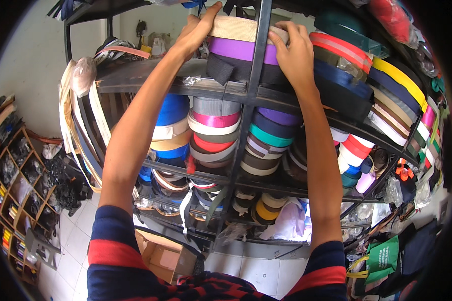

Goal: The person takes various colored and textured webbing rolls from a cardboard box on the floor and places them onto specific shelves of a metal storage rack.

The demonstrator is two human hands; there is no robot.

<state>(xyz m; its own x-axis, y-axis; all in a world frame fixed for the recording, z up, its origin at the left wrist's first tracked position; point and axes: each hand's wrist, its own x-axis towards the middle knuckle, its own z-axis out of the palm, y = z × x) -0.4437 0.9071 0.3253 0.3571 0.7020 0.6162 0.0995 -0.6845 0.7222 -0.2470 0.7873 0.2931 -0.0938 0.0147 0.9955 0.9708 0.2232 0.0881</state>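
Both my arms reach up to a stack of webbing rolls on the upper shelf. A wide beige webbing roll (233, 28) tops that stack. Around its left side is my left hand (197, 31), while my right hand (294, 46) grips its right side, beyond a dark upright post. Under the beige roll lie a purple roll (231, 47) and a black roll (243, 70) with a loose end folded out. Part of the beige roll is hidden by the post and my fingers.
The black metal shelf post (256, 60) stands between my hands. Lower shelves hold several coloured rolls, and red and yellow rolls (344, 52) sit to the right. White strips (68, 110) hang at the left. A cardboard box (160, 256) stands on the floor below.
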